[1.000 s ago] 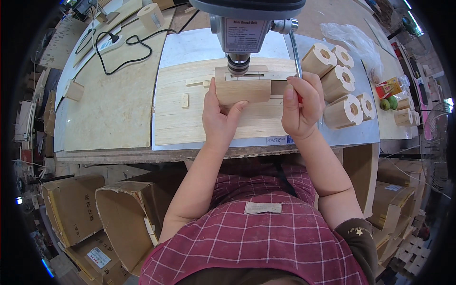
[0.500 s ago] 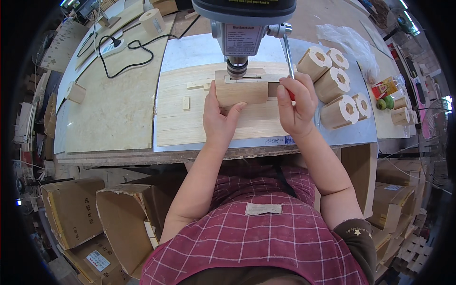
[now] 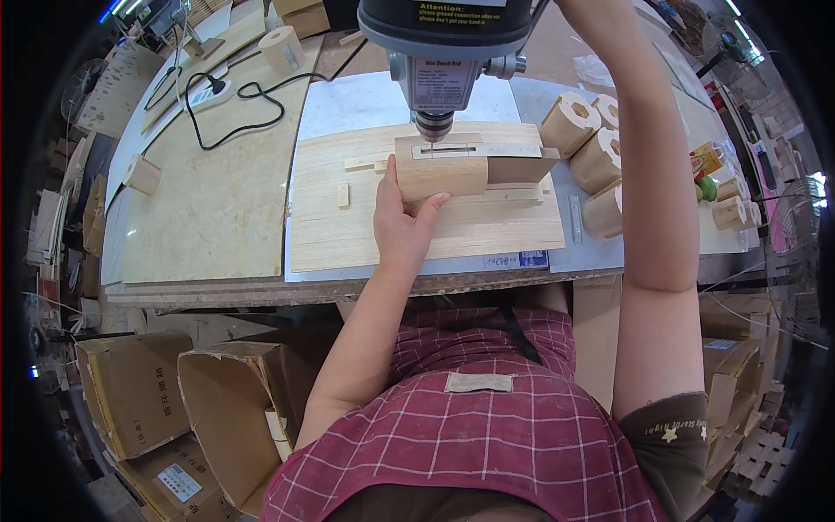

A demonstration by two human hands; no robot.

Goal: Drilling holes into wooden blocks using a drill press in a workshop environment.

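My left hand (image 3: 404, 228) holds the left end of a pale wooden cylinder (image 3: 445, 176), thumb along its near side and fingers at its end. A pencilled outline with a dark narrow slot (image 3: 448, 150) runs along the cylinder's top. Just above the slot hangs the chuck (image 3: 434, 127) of a grey bench drill (image 3: 441, 74), with a thin bit pointing down at it. My right forearm (image 3: 657, 174) reaches up past the drill's right side; the hand itself is cut off by the upper edge. Under the cylinder lies a pale wooden board (image 3: 348, 235).
Several hollow wooden cylinders (image 3: 570, 123) stand at the right, partly behind my forearm. Small wooden strips (image 3: 343, 196) lie left of my left hand. A black cable (image 3: 230, 130) runs to a white power strip (image 3: 209, 94). Cardboard boxes (image 3: 130, 391) sit below the bench.
My right hand has let go of the drill's red-tipped lever or swung up with it; it has risen out of the top of the picture. My left hand keeps its hold.
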